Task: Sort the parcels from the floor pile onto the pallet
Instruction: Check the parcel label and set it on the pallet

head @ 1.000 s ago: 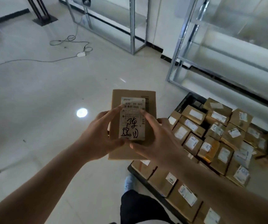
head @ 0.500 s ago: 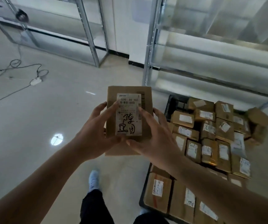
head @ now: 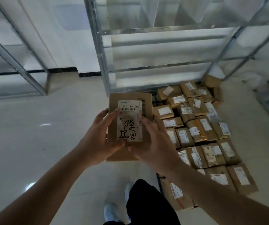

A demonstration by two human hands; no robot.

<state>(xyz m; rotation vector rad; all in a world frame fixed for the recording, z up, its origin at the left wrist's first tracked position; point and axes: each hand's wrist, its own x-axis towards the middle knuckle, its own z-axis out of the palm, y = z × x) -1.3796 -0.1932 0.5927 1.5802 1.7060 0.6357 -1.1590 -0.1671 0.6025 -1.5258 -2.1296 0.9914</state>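
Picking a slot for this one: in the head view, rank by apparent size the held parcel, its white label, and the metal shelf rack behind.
1. metal shelf rack
2. held parcel, though it is nearest the camera, which inflates it
3. white label

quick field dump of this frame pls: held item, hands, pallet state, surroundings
held item: cardboard parcel, white label facing camera
left hand: grips the parcel's left edge
right hand: grips its right and lower edge
pallet: black, mostly hidden under rows of labelled boxes
parcel position: in the air, left of the pallet
surroundings: metal shelving behind; glossy floor
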